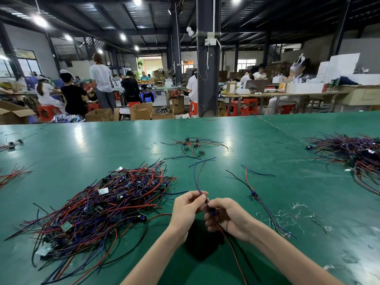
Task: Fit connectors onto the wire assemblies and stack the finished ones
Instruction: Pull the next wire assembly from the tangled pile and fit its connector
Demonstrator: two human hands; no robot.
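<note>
Green matting covers the work table [127,140]. At the near edge, both hands meet over the matting. The left hand [186,210] pinches the wires of 1 wire assembly [213,212] between thumb and fingertips. The right hand [226,218] has its fingers curled round the same assembly at its blue body. From the hands, 1 red and 1 blue lead rise away from the person; red and black leads trail back between the forearms.

Left of the hands lies a large tangled pile [98,206] of red, blue and black assemblies with small boards. Right of the hands, a single assembly [254,195] lies flat and apart, with clear scraps [287,214] just beyond it.

Farther out, a small group [195,144] of assemblies sits at table centre. A second dense pile [353,155] lies at the far right.

Beyond the table stand a dark column [208,79], cardboard boxes [141,111], red stools [248,105] and people at benches.
</note>
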